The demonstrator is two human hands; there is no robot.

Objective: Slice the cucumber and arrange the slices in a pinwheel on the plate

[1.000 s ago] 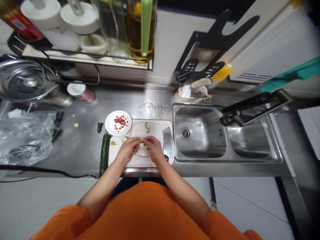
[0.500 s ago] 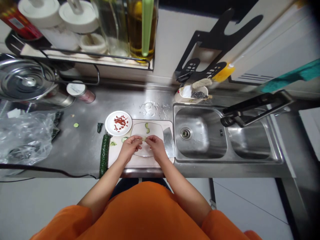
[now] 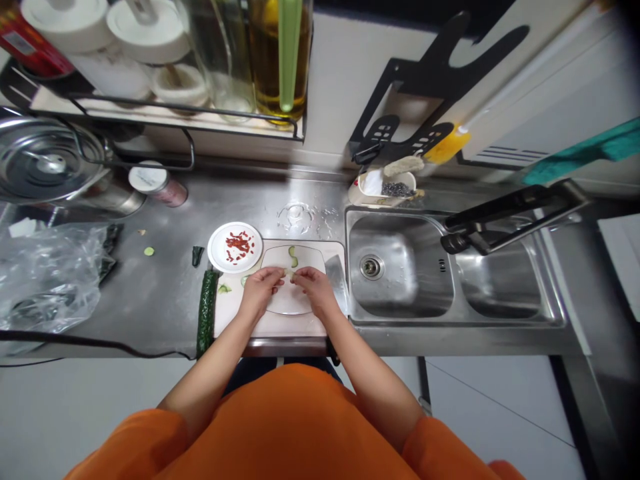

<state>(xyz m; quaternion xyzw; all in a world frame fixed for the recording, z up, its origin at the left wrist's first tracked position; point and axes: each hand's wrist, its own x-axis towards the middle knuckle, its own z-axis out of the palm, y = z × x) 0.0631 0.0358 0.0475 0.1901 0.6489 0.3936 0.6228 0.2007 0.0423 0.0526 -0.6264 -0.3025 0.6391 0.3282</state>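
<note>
My left hand (image 3: pixel 261 291) and my right hand (image 3: pixel 316 289) meet above the white cutting board (image 3: pixel 295 325), fingertips pinched together. Between them is a small pale green piece, seemingly a cucumber slice (image 3: pixel 289 273); the fingers partly cover it. Just beyond the fingertips, curved cucumber slices (image 3: pixel 293 256) lie on the board. Green scraps (image 3: pixel 224 289) rest at its left side, and another slice is partly hidden behind my left hand. A broad metal blade (image 3: pixel 338 283) lies along the board's right side, partly behind my right hand.
A whole dark green cucumber (image 3: pixel 206 313) lies left of the board. A white plate (image 3: pixel 213 255) holds small red pieces. Double sinks (image 3: pixel 400 267) with a black faucet (image 3: pixel 495 213) are at right. A plastic bag (image 3: pixel 50 280) and a lidded jar (image 3: pixel 159 183) stand left, below a condiment shelf (image 3: pixel 165 113).
The view has shifted slightly. My hands remain over the board around the small piece, with only a small change in the fingers, and my right hand sits slightly farther right.
</note>
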